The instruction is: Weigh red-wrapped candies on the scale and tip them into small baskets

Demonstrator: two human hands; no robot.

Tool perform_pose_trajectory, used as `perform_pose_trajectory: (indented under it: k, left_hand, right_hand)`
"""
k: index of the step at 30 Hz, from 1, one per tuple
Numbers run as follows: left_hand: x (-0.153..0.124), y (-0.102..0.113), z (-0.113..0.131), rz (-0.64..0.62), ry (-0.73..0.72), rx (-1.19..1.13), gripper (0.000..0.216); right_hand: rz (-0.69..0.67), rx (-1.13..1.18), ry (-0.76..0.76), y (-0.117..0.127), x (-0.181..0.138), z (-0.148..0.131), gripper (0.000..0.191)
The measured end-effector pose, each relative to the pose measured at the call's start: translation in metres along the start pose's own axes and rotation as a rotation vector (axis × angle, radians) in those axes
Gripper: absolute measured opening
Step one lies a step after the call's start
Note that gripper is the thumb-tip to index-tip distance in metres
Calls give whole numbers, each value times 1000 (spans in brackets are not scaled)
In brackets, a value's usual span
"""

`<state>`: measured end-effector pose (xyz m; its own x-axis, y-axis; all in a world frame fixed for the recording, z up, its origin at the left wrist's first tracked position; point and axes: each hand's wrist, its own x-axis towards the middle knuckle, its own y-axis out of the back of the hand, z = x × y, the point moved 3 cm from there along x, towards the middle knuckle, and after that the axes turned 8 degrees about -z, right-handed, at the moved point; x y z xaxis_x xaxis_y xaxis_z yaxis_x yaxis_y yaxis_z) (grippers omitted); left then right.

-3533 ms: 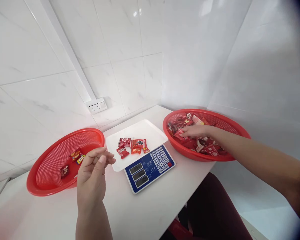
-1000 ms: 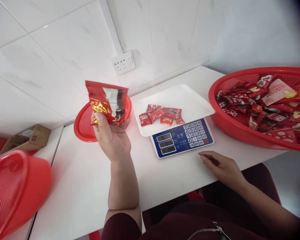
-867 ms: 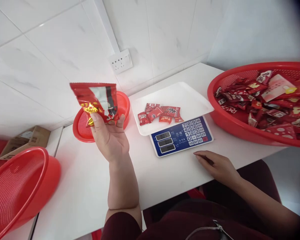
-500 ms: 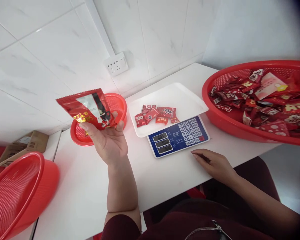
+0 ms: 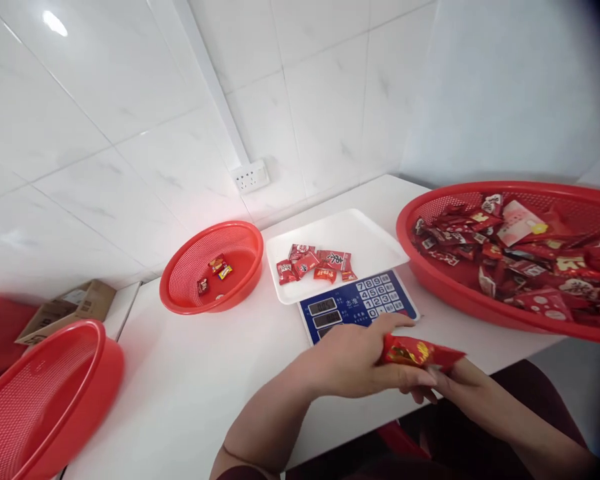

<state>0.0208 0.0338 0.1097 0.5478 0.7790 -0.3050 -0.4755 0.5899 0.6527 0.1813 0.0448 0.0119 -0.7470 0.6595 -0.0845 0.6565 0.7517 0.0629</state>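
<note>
In front of the scale, my left hand grips a red foil packet with gold lettering. My right hand meets it from the right, its thumb pressed to the packet's lower edge and its other fingers mostly hidden underneath. Just beyond my hands is a blue weighing scale, its lower keys partly covered by my left hand. On top of it rests a white tray holding several small red packets in a loose cluster at its near left.
A large red basket full of red packets stands to the right. Further left, a small red basket holds a few sweets. Another red basket sits at the table's left edge, near a cardboard box. A socket is on the wall.
My left hand has brought the packet from above the small basket down and right, to the front of the scale. My right hand has come onto it. The view has tilted up.
</note>
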Motion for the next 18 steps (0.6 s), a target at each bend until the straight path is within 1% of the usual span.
perform_pose_trajectory:
  k: [1,2,3,5,6,7,8,9,10,11,12,14,16,18]
  left_hand:
    - [3,-2,0,14,12,10,72]
    - [4,-2,-2,57,17,11,74]
    - [5,0,-5,128,17,8,75]
    - [1,13,-17,339,30,23,69]
    - [-3,22,-26,466,47,52,65]
    - [-7,32,-36,590,71,96,60]
    - [-10,43,-47,702,104,150,56]
    - [-12,53,-58,782,133,202,53]
    - [-13,61,-70,828,165,244,52]
    - [-12,69,-81,846,203,272,52]
    - [-10,75,-90,826,234,280,54]
    - [-2,80,-103,726,261,249,58]
    - [6,78,-104,608,247,200,61]
    - [14,74,-98,533,236,175,65]
  right_hand:
    - [53,10,-35,3,-1,-1,53]
    - [124,35,-66,9,-2,-1,52]
    - [216,82,-79,17,-3,-1,51]
    - [418,215,-56,39,-7,2,48]
    - [490,284,-18,50,-9,3,48]
    - [516,341,21,61,-11,5,49]
    - [501,377,54,69,-12,7,51]
    - [452,385,68,73,-12,9,53]
    - [375,363,57,74,-11,11,56]
    - [289,313,25,72,-9,13,58]
    - [205,240,-16,66,-7,16,59]
    - [81,59,-84,51,0,20,58]
    - [50,-106,-116,38,7,24,54]
    - [72,-208,-118,31,13,26,51]
